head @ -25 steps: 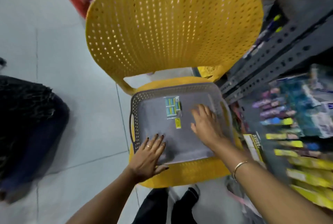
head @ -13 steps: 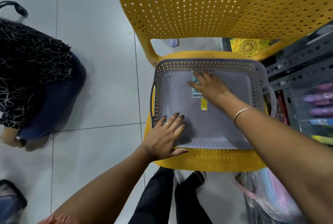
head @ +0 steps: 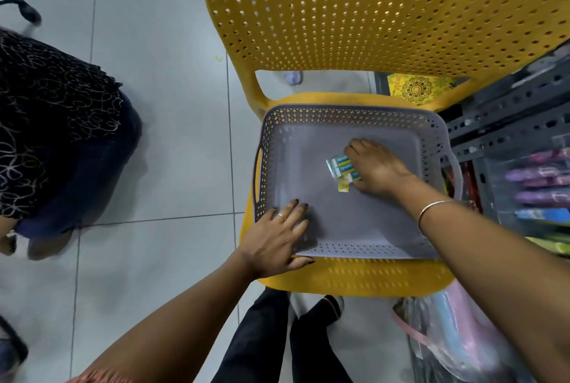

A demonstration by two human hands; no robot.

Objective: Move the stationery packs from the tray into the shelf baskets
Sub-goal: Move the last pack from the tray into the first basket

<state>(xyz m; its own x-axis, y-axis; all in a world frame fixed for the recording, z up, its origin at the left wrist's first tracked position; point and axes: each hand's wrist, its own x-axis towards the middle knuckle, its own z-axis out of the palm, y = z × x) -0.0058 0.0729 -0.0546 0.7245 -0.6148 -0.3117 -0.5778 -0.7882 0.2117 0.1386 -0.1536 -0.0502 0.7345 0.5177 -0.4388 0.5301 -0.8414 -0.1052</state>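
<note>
Head view: I see the right hand (head: 377, 168) with fingers curled onto the stationery pack (head: 340, 166), which lies flat in the grey tray (head: 354, 251), long axis running left-right, slightly tilted. The left hand (head: 279, 240), fingers spread, presses the tray's near-left corner.

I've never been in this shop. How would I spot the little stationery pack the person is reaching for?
Find the big yellow perforated chair; a grey plastic tray with latticed walls sits on its seat. Inside the tray, right of centre, the right hand rests on a small clear-wrapped pack with light blue and white labels. It is the only item in the tray, with a tiny yellow tag at its near corner.
</note>
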